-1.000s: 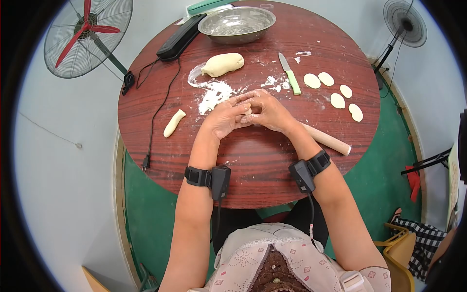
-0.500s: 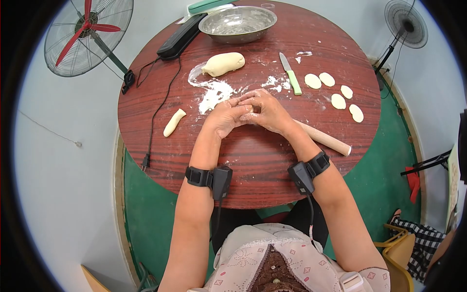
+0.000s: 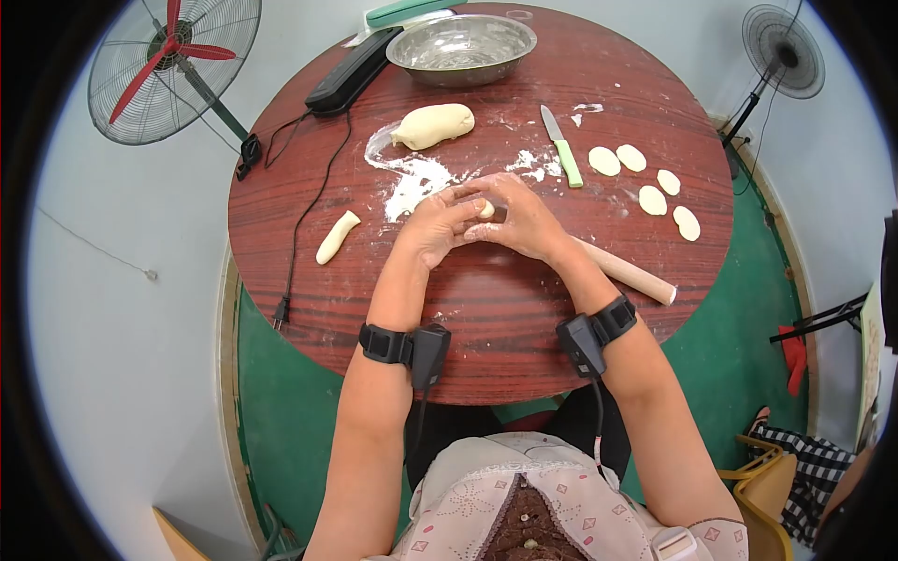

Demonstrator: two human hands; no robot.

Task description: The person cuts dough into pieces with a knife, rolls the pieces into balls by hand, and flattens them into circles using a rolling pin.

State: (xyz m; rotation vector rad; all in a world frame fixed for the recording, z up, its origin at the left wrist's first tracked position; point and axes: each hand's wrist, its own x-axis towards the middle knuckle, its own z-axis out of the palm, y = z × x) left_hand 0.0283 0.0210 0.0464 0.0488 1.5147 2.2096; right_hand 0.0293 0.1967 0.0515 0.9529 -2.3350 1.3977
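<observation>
Close together over the middle of the table, my left hand and my right hand hold a small piece of dough between their fingers. Only a pale bit of it shows; the fingers cover the rest. Both hands are dusted with flour. Just beyond them lies a patch of white flour. A wooden rolling pin rests partly under my right forearm. To the left is a short dough roll, and a large lump of dough lies farther back.
A green-handled knife lies right of the flour, near several flat dough rounds. At the back stand a metal bowl and a long black device, whose cord runs down the left side. Two fans flank the table.
The fingers have parted slightly, and the small piece of dough between my hands now shows more. The other things on the table have kept their places.
</observation>
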